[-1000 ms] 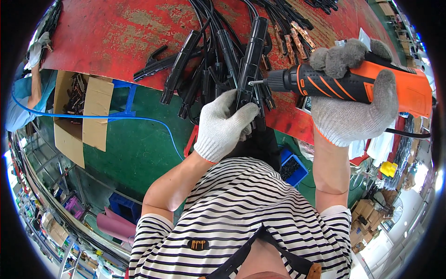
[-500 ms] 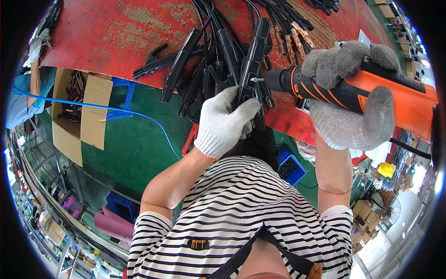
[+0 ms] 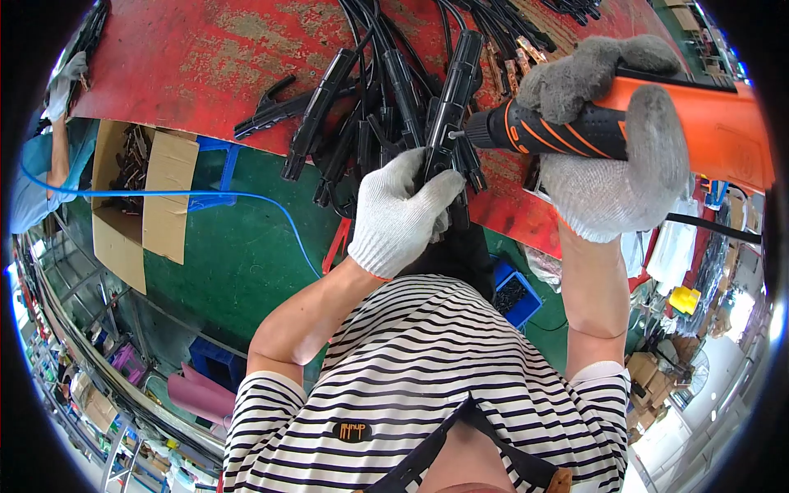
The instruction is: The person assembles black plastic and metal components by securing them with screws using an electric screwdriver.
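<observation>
Raised since before, right hand (image 3: 612,177) grips orange drill (image 3: 575,131); left hand (image 3: 403,218) clamps black holder (image 3: 450,99)

An open brown cardboard box (image 3: 136,205) stands on the green floor at the left, below the red bench edge, its flaps folded out and dark metal parts inside. A small dark patch (image 3: 352,430), possibly a label, sits on the striped shirt.

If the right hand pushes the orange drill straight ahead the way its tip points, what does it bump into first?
Most likely the black clamp handle that the left hand grips. The right hand aims the orange drill leftward, and its tip already looks to be at the handle's side, though depth is hard to judge.
</observation>
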`<state>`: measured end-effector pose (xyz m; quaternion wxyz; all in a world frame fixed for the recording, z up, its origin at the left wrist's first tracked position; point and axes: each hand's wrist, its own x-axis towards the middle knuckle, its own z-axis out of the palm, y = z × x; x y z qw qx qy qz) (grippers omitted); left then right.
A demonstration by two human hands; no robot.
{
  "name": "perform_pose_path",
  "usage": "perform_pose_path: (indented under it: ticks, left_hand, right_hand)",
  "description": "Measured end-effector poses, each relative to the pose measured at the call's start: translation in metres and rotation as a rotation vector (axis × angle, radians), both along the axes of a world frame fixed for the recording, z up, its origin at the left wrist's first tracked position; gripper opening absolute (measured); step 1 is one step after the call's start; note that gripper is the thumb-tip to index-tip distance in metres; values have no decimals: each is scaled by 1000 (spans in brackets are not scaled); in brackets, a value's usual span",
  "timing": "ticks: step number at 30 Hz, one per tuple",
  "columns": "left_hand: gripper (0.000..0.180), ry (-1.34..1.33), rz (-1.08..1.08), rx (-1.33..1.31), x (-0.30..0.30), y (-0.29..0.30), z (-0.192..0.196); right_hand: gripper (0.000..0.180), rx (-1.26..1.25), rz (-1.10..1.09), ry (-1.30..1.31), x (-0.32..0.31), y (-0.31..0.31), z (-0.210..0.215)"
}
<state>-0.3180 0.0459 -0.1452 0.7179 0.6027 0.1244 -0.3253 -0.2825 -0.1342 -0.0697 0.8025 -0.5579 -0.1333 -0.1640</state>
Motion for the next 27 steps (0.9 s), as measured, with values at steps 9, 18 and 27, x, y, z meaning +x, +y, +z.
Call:
perform_pose_path:
  ticks: [9,18,27]
  left_hand:
    - [22,-8,51,-75,6,1,-12]
    - [23,-20,48,-71,6,-2,-20]
    - [21,91,-26,-94,6,-6,-16]
  right_hand:
    - [36,-26,99,-49,17,-1,-13]
    - [31,313,51,149,12,0,-2]
    - [46,-35,-405,-138,-64,-126,26]
